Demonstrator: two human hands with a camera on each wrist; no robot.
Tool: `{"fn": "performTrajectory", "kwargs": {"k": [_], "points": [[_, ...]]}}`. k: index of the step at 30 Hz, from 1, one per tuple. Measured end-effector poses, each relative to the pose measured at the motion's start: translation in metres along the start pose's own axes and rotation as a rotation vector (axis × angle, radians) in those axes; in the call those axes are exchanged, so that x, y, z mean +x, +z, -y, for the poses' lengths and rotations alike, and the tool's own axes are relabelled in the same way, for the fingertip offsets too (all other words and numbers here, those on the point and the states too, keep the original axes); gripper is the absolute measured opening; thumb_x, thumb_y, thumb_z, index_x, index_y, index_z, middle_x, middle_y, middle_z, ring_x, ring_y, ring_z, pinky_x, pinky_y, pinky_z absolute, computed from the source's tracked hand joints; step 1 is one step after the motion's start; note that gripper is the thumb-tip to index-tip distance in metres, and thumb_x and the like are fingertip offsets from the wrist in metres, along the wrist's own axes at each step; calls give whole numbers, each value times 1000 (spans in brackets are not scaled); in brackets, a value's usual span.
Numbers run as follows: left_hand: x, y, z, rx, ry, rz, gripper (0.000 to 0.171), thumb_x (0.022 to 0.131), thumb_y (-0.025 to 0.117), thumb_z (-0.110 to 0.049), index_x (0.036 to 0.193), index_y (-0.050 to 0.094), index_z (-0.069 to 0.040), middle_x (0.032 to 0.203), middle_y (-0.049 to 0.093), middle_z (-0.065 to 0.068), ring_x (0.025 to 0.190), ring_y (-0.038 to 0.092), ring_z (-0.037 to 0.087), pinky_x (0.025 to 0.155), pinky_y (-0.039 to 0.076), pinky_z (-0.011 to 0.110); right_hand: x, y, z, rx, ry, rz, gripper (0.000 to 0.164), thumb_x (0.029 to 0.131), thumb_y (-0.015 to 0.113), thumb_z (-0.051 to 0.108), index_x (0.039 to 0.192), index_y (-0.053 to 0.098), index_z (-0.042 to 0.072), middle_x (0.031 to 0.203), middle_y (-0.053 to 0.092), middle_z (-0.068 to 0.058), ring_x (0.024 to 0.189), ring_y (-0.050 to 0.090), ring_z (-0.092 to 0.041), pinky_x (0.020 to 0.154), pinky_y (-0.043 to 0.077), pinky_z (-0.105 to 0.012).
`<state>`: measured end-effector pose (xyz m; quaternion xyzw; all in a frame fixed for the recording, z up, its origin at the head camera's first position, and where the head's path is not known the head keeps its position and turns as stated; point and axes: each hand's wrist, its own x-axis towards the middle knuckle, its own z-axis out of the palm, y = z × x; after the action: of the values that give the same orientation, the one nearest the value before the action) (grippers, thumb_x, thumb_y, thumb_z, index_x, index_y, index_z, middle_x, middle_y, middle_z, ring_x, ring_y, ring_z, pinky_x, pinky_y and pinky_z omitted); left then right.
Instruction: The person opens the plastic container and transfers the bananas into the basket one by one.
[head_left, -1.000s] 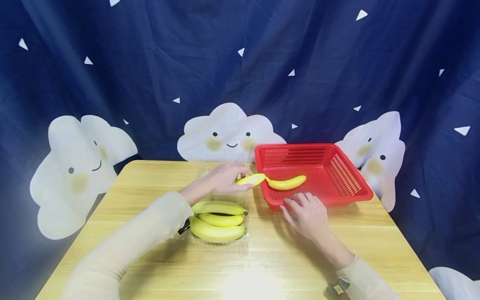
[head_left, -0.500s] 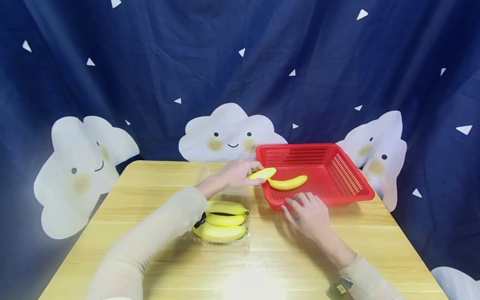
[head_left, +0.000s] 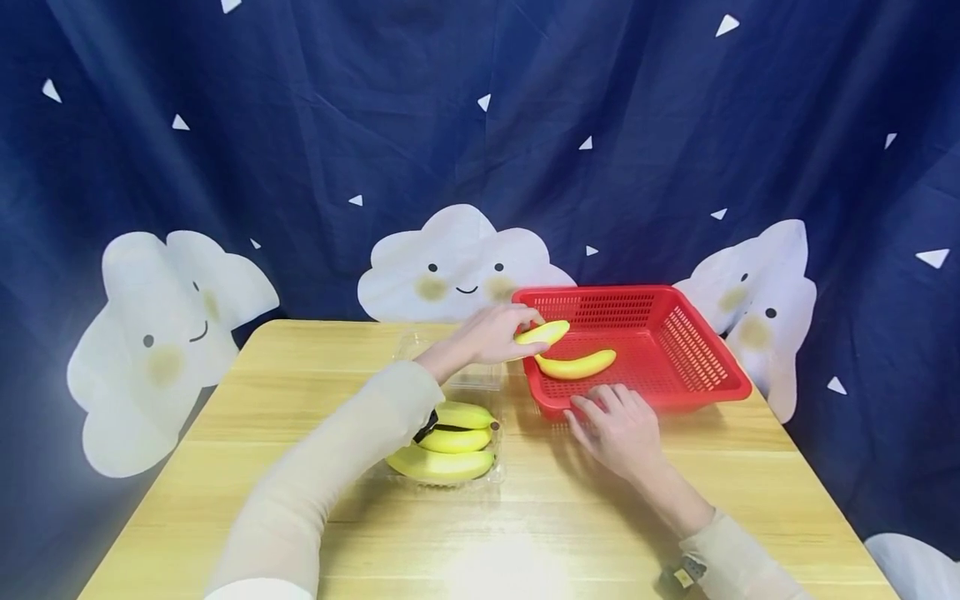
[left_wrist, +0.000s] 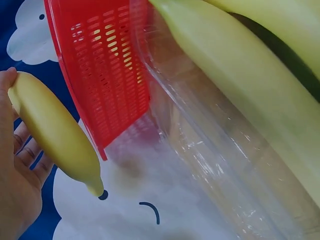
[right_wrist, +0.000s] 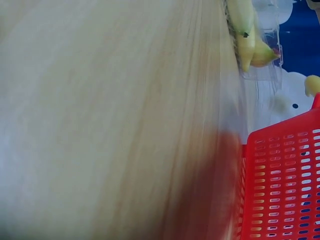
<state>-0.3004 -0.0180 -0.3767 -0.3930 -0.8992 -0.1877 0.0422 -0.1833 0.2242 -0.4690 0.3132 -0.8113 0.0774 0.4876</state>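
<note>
My left hand [head_left: 501, 330] holds a yellow banana [head_left: 546, 333] over the left rim of a red plastic basket [head_left: 708, 350]. Thumb and fingers grip the banana from either side; the left wrist view shows this banana [left_wrist: 55, 127] with its narrow tip pointing down. A second banana [head_left: 577, 365] lies inside the basket near its front left corner. My right hand [head_left: 621, 429] holds the basket's front rim with thumb and bent fingers. It is out of sight in the right wrist view, where the slotted basket wall [right_wrist: 285, 180] shows.
Left of the basket, several bananas [head_left: 442, 467] lie in a clear plastic clamshell box [head_left: 497, 477]. Its lid [head_left: 480, 377] lies folded back behind, partly under my left forearm. The wooden table [head_left: 420, 542] ends at a dark blue curtain [head_left: 315, 150] with printed clouds.
My left hand has carried its banana rightward and slightly away from me, from beside the basket to over its left rim. The right hand and the banana in the basket stay put.
</note>
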Motion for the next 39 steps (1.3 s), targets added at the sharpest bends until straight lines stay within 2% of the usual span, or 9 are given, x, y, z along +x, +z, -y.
{"fn": "performTrajectory", "kwargs": {"k": [4, 10, 17, 29, 35, 39], "points": [[8, -1, -4, 0, 9, -9, 39, 97, 70, -49, 122, 72, -19, 93, 66, -2, 80, 56, 14, 68, 41, 25, 1, 0, 0, 3, -2, -3, 35, 100, 62, 40, 95, 81, 11, 82, 68, -5, 72, 61, -27, 55, 48, -40], [21, 0, -9, 12, 24, -13, 40, 98, 69, -52, 122, 71, -19, 102, 72, -4, 84, 60, 11, 76, 47, 25, 1, 0, 1, 6, -2, -12, 35, 100, 62, 40, 95, 81, 11, 82, 69, -6, 72, 62, -28, 56, 49, -40], [28, 1, -17, -1, 13, -34, 39, 97, 70, -52, 122, 72, -22, 98, 74, -4, 89, 65, 11, 79, 50, 25, 2, -2, 2, 8, -2, 2, 35, 101, 60, 40, 96, 81, 12, 83, 68, -6, 73, 62, -28, 57, 50, -41], [38, 10, -31, -150, 1, -64, 40, 96, 73, -50, 124, 73, -21, 106, 76, -5, 95, 68, 9, 85, 53, 22, -2, -3, 3, 14, 13, 5, 35, 101, 60, 40, 96, 80, 12, 85, 70, -7, 76, 63, -29, 59, 50, -42], [42, 13, -38, -169, -19, -83, 40, 95, 73, -51, 126, 71, -25, 104, 74, -7, 91, 66, 8, 80, 51, 21, -2, -3, 3, 14, 17, 6, 36, 102, 59, 40, 96, 81, 12, 85, 69, -7, 76, 63, -29, 60, 51, -42], [44, 15, -41, -225, -31, -87, 42, 95, 74, -50, 129, 71, -25, 104, 74, -6, 85, 63, 8, 76, 49, 20, -1, -2, 3, 14, 9, 6, 35, 101, 60, 39, 97, 81, 12, 85, 70, -6, 76, 63, -29, 59, 51, -41]]}}
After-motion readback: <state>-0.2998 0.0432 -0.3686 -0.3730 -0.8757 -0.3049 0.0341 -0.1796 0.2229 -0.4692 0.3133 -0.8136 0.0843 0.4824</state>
